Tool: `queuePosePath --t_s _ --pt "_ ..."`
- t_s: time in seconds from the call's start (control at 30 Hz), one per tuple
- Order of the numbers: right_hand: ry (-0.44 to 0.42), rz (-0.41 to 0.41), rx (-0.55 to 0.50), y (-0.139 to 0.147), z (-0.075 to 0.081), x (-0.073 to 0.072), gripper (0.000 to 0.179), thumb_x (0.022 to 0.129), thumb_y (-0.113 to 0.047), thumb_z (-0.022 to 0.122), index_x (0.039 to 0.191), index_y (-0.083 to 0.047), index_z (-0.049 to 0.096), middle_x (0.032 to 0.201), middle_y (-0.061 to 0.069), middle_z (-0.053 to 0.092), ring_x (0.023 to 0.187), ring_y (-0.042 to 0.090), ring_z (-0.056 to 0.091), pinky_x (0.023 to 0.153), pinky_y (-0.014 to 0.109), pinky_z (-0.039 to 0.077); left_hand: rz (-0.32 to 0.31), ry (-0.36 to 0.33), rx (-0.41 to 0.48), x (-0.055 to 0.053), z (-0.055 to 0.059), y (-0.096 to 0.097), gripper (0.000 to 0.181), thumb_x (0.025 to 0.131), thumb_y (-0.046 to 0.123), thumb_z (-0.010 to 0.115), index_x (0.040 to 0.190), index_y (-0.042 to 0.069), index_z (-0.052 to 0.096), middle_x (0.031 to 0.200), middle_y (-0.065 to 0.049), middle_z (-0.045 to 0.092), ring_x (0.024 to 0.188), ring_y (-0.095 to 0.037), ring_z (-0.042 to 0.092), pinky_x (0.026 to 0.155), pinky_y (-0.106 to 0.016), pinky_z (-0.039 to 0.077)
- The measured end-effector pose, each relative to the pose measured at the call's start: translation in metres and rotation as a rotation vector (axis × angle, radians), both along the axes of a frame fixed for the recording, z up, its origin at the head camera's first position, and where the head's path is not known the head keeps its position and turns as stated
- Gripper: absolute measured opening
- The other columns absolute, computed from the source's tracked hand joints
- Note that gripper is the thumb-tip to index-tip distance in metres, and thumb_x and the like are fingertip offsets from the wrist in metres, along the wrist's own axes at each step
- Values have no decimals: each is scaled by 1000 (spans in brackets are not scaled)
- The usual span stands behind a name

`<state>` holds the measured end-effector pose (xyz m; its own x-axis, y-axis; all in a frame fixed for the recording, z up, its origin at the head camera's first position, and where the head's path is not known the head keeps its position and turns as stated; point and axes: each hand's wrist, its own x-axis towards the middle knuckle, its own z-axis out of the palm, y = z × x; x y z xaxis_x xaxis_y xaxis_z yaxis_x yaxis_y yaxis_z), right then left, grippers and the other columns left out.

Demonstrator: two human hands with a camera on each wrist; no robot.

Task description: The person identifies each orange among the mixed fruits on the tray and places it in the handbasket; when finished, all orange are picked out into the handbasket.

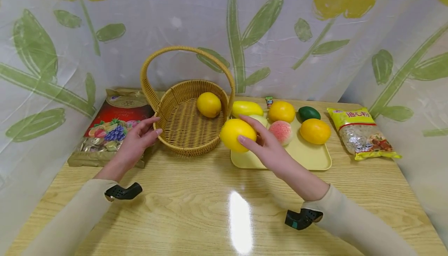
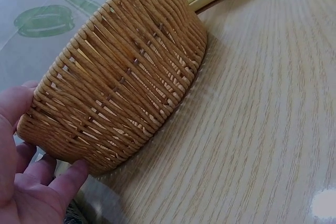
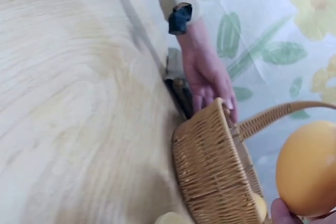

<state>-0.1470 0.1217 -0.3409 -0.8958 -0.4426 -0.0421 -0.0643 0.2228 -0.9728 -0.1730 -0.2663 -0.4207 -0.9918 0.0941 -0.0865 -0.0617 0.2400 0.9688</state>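
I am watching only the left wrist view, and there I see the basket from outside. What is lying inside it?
Observer: In the head view, one orange-yellow fruit lies inside the basket.
Operator: Thank you. My view does not show the right hand. Is it holding something?
Observer: Yes, the right hand holds a yellow fruit between its thumb and fingers.
Operator: I see only one edge of the tray. What is lying to the right of it?
Observer: A yellow-ended packet lies right of the tray.

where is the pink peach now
In the head view, the pink peach sits right of centre on the yellow tray, between the right hand and the orange-yellow fruit at the tray's right edge.
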Motion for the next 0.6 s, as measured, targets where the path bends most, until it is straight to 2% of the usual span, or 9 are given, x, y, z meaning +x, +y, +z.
queuePosePath --t_s 0.27,0.5,0.6 --pt "3 4 20 -24 6 -34 57 94 -35 67 146 -35 43 144 -3 41 112 28 57 94 41 50 9 -16 -10 -1 0 1 65 98 40 58 152 13 34 156 -12 31 142 -28 32 97 -23 47" --pt "20 46 57 -63 -1 -64 61 94 -35 67 148 -27 42 141 2 47 117 21 52 100 38 44 13 -13 -20 0 0 0 63 98 39 58 151 13 35 155 -13 32 141 -29 34 95 -21 48" --pt "24 60 112 -80 -4 -74 62 93 -36 67 149 -27 41 143 3 46 117 20 52 100 37 43 1 -5 -13 0 0 0 64 99 38 57 152 12 34 156 -14 31 142 -28 33 96 -22 47"
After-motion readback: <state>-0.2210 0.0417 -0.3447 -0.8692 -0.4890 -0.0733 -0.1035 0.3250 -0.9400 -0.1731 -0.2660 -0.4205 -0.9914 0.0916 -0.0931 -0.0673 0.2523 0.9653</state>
